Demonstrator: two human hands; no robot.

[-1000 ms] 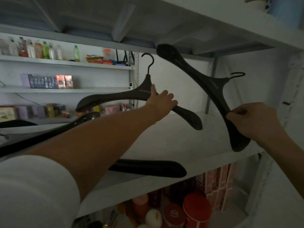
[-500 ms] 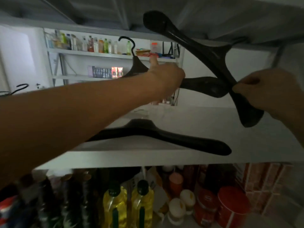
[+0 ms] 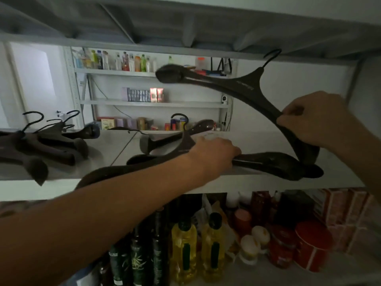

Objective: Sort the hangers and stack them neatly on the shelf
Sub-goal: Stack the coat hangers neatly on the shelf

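My left hand [image 3: 214, 151] holds a dark hanger [image 3: 274, 165] low on the white shelf [image 3: 237, 183], on top of another dark hanger lying there. Its hook [image 3: 179, 118] stands up behind my wrist. My right hand [image 3: 315, 120] pinches the arm of a second dark hanger [image 3: 233, 85], held tilted in the air with its lower tip near the shelf. A third hanger [image 3: 175, 137] lies further back on the shelf. A heap of dark hangers [image 3: 41, 145] lies at the shelf's left end.
The underside of the shelf above [image 3: 185, 23] hangs close over the raised hanger. Below stand oil bottles [image 3: 183, 244], dark bottles [image 3: 136, 263], red tins [image 3: 311, 242] and red cartons [image 3: 350, 211]. A far rack [image 3: 152, 103] holds small bottles and boxes.
My left hand has brought its hanger down from the air onto the hanger on the shelf. The right hand's hanger has swung flatter. The view shifted left, showing the heap of hangers.
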